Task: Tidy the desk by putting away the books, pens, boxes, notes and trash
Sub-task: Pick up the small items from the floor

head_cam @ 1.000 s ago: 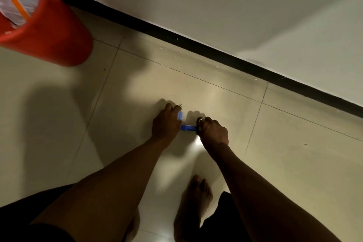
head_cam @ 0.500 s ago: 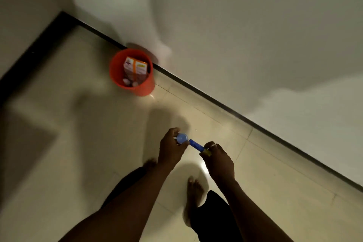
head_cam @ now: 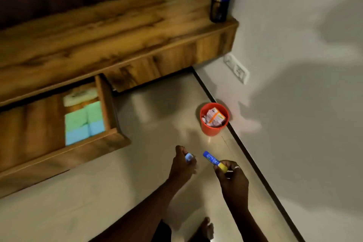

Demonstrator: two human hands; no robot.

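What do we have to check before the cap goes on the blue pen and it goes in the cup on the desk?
1. Cap in hand: ok. The left hand pinches the blue cap.
2. Pen in hand: ok. The right hand grips the blue and yellow pen.
3. Cap on pen: not ok. They are apart.
4. Pen holder upright on the desk corner: ok.
5. Room left in the pen holder: cannot tell, it is blurred.
6. Drawer shut: not ok. It stands open, with coloured notes inside.
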